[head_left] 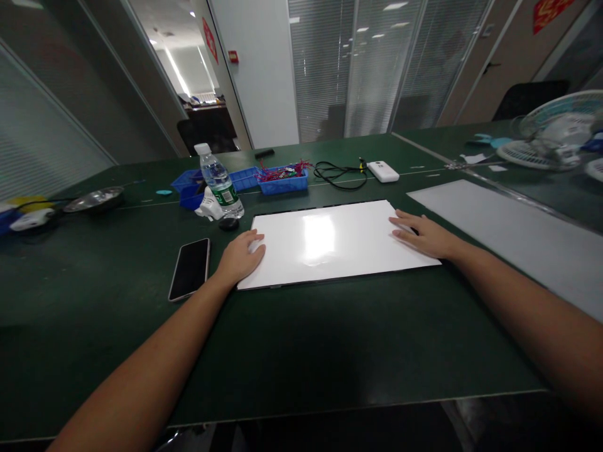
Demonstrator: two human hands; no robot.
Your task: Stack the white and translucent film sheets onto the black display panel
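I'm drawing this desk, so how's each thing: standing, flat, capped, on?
Shiny white panel, flat
Left hand, on its left edge
Right hand, on its right edge
Bottle, standing, capped
Phone, flat, screen dark
Cable, loosely coiled
Blue tray, holding red wires
Fan, can't tell if running

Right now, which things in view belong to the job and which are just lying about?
In the job:
white panel
left grip, right grip, touching opposite ends

Apparently lying about:
phone
bottle
blue tray of wires
small white device
fan
pale sheet, role unclear
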